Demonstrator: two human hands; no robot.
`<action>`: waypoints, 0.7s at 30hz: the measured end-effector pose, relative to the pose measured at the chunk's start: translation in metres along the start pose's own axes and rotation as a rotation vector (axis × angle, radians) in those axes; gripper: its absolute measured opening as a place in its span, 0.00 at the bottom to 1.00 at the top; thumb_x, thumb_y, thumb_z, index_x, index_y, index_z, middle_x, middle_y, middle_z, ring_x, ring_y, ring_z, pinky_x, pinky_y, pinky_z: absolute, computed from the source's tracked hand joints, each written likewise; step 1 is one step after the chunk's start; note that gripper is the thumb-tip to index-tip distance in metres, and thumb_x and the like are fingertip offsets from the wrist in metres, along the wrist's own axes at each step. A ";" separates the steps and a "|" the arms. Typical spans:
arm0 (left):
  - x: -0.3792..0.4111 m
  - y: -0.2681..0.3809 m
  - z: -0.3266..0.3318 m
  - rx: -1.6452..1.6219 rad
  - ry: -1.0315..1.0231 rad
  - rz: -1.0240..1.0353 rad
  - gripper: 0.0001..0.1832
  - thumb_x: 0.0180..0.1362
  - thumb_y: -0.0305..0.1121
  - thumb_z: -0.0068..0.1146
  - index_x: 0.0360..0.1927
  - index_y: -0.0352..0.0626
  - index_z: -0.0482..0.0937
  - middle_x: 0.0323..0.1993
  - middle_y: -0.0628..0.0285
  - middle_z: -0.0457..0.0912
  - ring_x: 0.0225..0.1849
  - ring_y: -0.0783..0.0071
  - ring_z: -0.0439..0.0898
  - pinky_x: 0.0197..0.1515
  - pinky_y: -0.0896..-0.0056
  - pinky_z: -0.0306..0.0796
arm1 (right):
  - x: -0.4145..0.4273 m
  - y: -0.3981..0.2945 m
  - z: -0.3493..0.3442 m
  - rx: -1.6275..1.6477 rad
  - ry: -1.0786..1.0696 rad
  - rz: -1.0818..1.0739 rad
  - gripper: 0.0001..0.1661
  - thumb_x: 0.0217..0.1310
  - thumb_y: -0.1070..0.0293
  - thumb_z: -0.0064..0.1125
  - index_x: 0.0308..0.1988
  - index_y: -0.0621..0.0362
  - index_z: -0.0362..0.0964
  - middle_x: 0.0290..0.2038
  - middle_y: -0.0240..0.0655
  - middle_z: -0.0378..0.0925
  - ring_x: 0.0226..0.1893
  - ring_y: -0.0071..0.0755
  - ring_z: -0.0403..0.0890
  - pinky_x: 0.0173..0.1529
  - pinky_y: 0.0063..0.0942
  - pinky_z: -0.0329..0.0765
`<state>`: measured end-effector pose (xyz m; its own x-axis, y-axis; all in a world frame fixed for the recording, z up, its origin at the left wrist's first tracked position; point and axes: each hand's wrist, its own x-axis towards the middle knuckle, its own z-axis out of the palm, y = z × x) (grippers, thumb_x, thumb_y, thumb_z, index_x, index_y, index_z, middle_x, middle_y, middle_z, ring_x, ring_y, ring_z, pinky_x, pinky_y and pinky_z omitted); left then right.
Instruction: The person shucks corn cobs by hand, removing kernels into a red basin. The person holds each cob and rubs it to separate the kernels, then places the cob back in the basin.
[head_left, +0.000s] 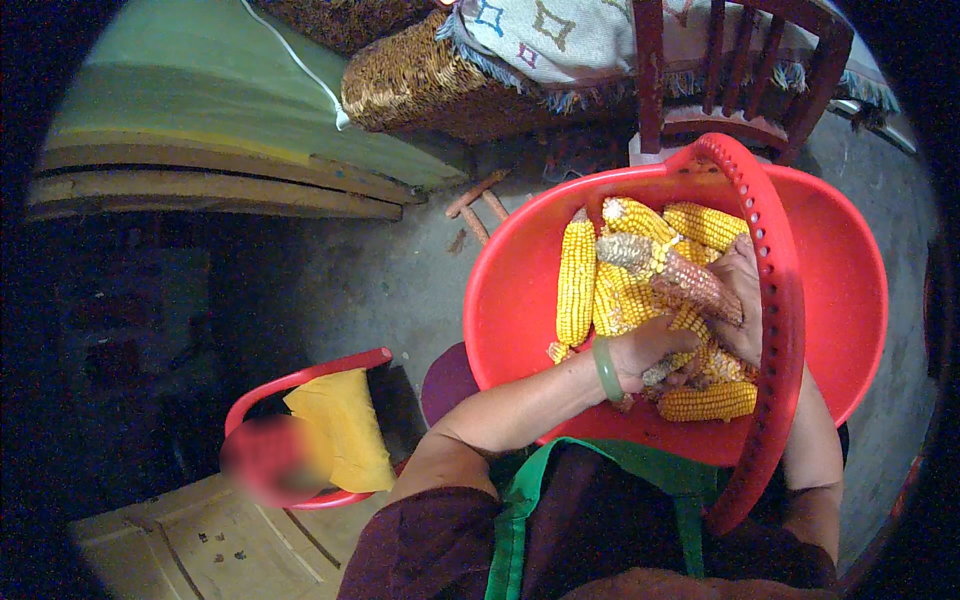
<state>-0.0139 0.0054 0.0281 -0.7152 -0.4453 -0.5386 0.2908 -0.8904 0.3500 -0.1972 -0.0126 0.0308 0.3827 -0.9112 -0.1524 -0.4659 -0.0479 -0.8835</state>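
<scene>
A red plastic basket (510, 300) with an arched, perforated handle (784, 337) rests before me, holding several yellow ears of corn (576, 281). My left hand (664, 349), with a pale green bangle at the wrist, is closed around an ear of corn with a greyish tip (660, 371); its fingers hide part of it. Beyond it, my right hand (739, 292) grips the lower end of a partly shelled corn cob (697, 281). That cob is reddish and mostly bare, with some kernels left around its middle. The basket handle covers part of my right hand and wrist.
A dark red wooden chair (649, 75) stands beyond the basket, near a patterned fringed cloth (555, 37) over a brown woven-textured seat (409, 75). A small wooden frame (476, 202) lies on the concrete floor. At left is a red-framed chair (300, 382) with a yellow cushion (345, 427), partly blurred.
</scene>
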 end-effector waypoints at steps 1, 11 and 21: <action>0.006 -0.006 -0.011 0.028 -0.047 -0.007 0.10 0.54 0.35 0.47 0.33 0.38 0.72 0.22 0.60 0.76 0.16 0.77 0.71 0.13 0.80 0.61 | 0.002 0.003 0.002 -0.084 0.061 -0.108 0.24 0.57 0.60 0.48 0.50 0.62 0.60 0.44 0.35 0.68 0.43 0.27 0.67 0.48 0.26 0.67; 0.006 -0.003 -0.028 -0.099 -0.119 -0.188 0.12 0.56 0.39 0.44 0.35 0.41 0.71 0.22 0.58 0.75 0.15 0.75 0.70 0.11 0.79 0.59 | 0.006 -0.003 -0.007 -0.051 0.060 -0.196 0.22 0.58 0.63 0.46 0.51 0.61 0.61 0.46 0.35 0.67 0.46 0.29 0.67 0.52 0.28 0.65; 0.008 -0.002 -0.026 -0.401 -0.150 -0.177 0.15 0.58 0.37 0.44 0.46 0.43 0.67 0.32 0.59 0.75 0.27 0.69 0.75 0.20 0.72 0.70 | 0.007 -0.017 -0.006 0.004 0.047 -0.163 0.25 0.55 0.62 0.51 0.52 0.59 0.61 0.49 0.38 0.66 0.50 0.36 0.66 0.56 0.31 0.61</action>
<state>-0.0041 0.0011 0.0031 -0.8516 -0.2907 -0.4362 0.3575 -0.9307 -0.0777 -0.1916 -0.0205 0.0478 0.4153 -0.9096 0.0134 -0.3975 -0.1947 -0.8967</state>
